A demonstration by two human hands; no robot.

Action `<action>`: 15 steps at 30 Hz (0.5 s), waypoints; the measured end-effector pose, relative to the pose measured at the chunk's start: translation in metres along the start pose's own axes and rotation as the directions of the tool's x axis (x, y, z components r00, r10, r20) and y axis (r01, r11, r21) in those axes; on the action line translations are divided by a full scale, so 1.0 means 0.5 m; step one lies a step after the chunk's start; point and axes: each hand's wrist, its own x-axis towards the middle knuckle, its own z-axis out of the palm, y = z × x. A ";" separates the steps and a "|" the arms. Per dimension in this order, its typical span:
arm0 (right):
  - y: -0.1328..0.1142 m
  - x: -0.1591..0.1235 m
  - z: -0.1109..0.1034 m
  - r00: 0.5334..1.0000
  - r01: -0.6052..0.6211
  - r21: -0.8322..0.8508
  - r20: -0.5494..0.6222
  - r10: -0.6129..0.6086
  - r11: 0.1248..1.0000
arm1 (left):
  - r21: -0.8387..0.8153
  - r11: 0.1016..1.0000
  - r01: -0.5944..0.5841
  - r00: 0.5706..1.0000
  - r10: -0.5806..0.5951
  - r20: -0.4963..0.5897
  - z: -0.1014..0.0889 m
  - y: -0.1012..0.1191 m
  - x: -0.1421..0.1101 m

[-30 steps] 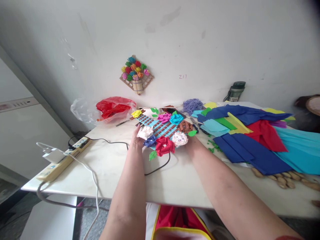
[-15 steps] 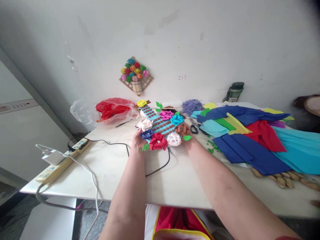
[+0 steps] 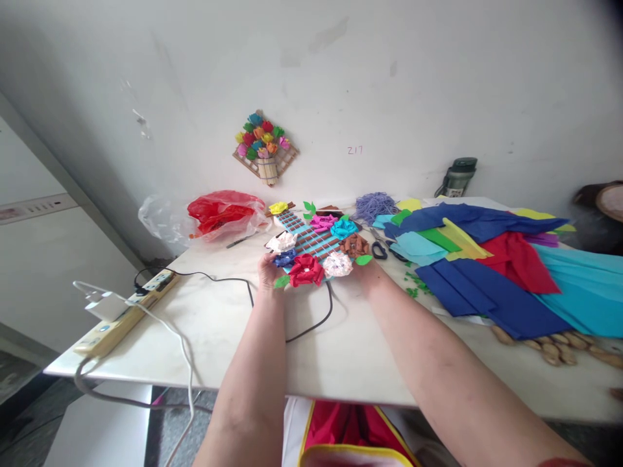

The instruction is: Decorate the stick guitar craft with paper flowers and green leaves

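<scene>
Both my hands hold a flat craft panel [image 3: 311,239] of blue backing and brown slats, with paper flowers in red, white, blue, pink, cyan, brown and yellow stuck along its edges. My left hand [image 3: 267,269] grips its near left corner beside the white and dark blue flowers. My right hand [image 3: 366,271] grips the near right corner beside the brown flower and a green leaf; its fingers are mostly hidden under the panel. The panel lies low over the white table [image 3: 228,337], angled away towards the wall.
Coloured paper sheets [image 3: 487,266] cover the table's right side, with scissors [image 3: 378,249] and purple shreds [image 3: 374,205] beside them. A red plastic bag [image 3: 221,209], a power strip [image 3: 121,311] with cables, a black cord [image 3: 311,324] and a wall flower craft [image 3: 265,146] are around.
The flower panel has moved away from me towards the wall and settled lower and flatter; both hands went forward with it.
</scene>
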 end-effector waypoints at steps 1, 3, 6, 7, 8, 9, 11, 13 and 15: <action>-0.001 -0.001 0.003 0.999 -0.033 0.004 0.015 0.032 0.999 | 0.018 1.000 0.005 1.000 -0.005 -0.017 0.003 0.001 -0.001; -0.006 -0.002 0.008 0.993 -0.111 0.017 0.047 0.110 0.994 | 0.021 0.999 0.029 0.999 -0.029 -0.035 0.006 0.002 -0.001; -0.015 -0.002 0.009 0.974 -0.208 -0.003 0.097 0.207 0.978 | -0.001 0.997 0.078 0.996 -0.077 -0.039 0.005 0.005 0.003; -0.017 -0.003 0.008 0.966 -0.233 -0.010 0.113 0.233 0.972 | 0.006 0.995 0.100 0.994 -0.100 -0.045 0.004 0.006 0.004; -0.017 -0.003 0.008 0.958 -0.256 -0.014 0.128 0.255 0.967 | 0.019 0.993 0.121 0.991 -0.119 -0.055 0.003 0.007 0.006; -0.017 -0.003 0.006 0.951 -0.274 -0.016 0.142 0.273 0.962 | 0.032 0.991 0.130 0.989 -0.127 -0.068 0.002 0.007 0.006; -0.015 -0.003 0.003 0.941 -0.294 -0.011 0.172 0.291 0.956 | 0.041 0.993 0.114 0.990 -0.110 -0.085 0.000 0.007 0.006; -0.013 -0.002 -0.001 0.932 -0.303 -0.004 0.205 0.298 0.953 | 0.024 0.997 0.071 0.995 -0.069 -0.071 -0.002 0.007 0.005; -0.015 0.004 -0.004 0.918 -0.320 -0.002 0.247 0.310 0.948 | 0.009 0.999 0.050 0.998 -0.050 -0.042 -0.005 0.007 0.005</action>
